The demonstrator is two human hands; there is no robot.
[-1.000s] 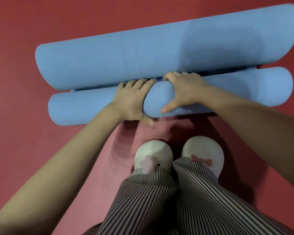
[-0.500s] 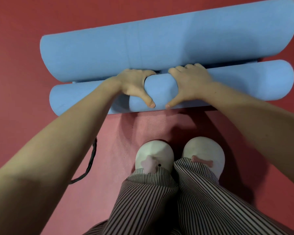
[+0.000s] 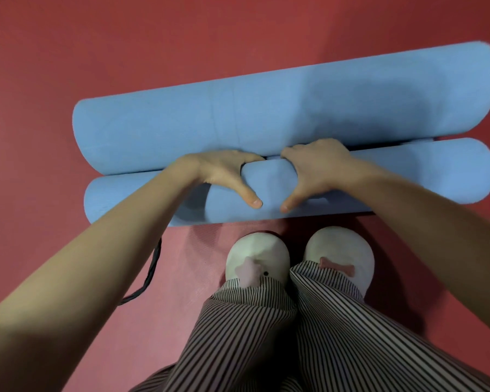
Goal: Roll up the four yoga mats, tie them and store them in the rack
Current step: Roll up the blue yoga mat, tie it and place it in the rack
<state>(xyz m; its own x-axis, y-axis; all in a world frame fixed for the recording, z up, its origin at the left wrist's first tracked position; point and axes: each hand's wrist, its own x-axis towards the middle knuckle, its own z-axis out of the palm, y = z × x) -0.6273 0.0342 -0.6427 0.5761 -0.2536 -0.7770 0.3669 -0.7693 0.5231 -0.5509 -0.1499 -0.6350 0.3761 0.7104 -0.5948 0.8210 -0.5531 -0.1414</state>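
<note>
Left hand (image 3: 224,174) and right hand (image 3: 320,171) grip the near roll (image 3: 422,176) mid-length, fingers curled into the seam against the far roll (image 3: 266,114), thumbs on its front.

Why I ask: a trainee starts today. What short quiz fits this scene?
1. True or false: the left hand and the right hand both hold the near roll.
2. What lies on the floor beside the left forearm? A. a dark strap B. a bottle C. a towel
3. Fill in: the thicker blue roll is the ____ one.

Key: 1. True. 2. A. 3. Far: the far roll is thicker.
</note>
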